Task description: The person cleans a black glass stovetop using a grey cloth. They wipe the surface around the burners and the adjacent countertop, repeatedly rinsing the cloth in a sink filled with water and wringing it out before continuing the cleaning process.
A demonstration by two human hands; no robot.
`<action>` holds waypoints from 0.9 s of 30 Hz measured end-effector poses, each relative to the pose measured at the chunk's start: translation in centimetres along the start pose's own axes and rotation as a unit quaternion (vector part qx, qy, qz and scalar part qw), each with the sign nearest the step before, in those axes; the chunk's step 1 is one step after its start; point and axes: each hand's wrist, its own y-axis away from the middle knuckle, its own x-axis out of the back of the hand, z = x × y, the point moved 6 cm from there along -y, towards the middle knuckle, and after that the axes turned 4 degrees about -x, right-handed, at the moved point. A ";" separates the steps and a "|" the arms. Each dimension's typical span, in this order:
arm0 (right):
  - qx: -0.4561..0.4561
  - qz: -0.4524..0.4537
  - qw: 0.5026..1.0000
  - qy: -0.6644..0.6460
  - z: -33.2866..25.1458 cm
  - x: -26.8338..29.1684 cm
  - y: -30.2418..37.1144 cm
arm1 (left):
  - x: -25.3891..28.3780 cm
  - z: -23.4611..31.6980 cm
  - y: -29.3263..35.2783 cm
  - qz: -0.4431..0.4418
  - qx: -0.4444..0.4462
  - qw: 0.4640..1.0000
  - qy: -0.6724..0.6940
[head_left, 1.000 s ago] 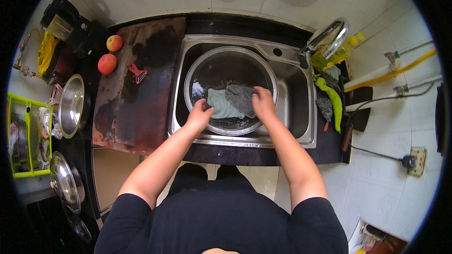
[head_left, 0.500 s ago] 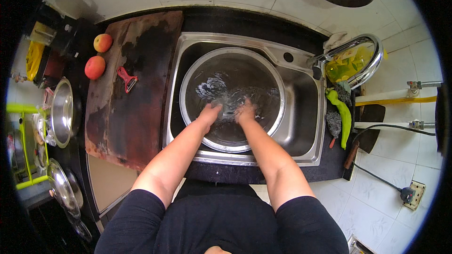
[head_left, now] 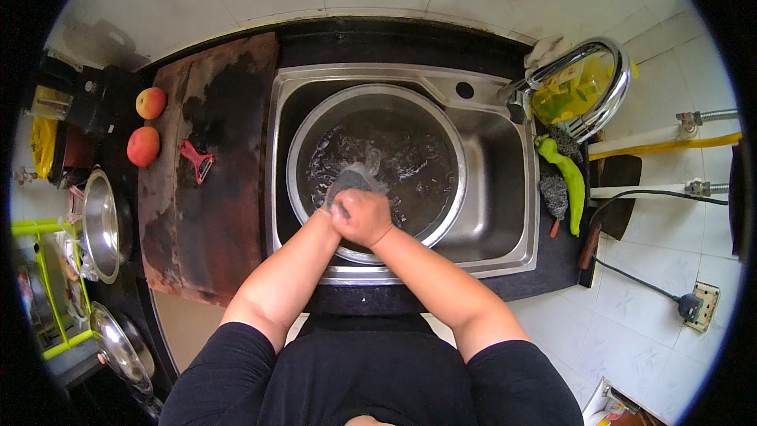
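A wide round metal basin (head_left: pixel 455 189) of water sits in the left part of the sink, its surface rippled and splashing. Over the near part of the basin my hands are together. My right hand (head_left: pixel 364 218) is closed, fingers curled, at the lower end of a dark grey, blurred, cloth-like thing (head_left: pixel 348 183). Under and beside it lies my left hand (head_left: pixel 324 211), mostly covered, so its fingers do not show. Whether the left hand also grips the grey thing cannot be seen.
Left of the sink (head_left: pixel 497 248) are a dark wooden board (head_left: pixel 229 221), a red peeler (head_left: pixel 197 162) and two apples (head_left: pixel 143 147). At the right stand a curved faucet (head_left: pixel 619 99), a yellow-green bottle (head_left: pixel 572 95), a long green pepper (head_left: pixel 569 181) and a grey scrubber (head_left: pixel 554 197).
My hands were apart in the basin's water. Now they have come together toward its near left side, and the grey thing shows at them. The view has shifted slightly.
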 end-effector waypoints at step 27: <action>-0.003 -0.005 0.996 -0.085 -1.5 0.4 0.3 | 0.7 -0.3 -0.8 -0.018 -0.010 0.988 -0.151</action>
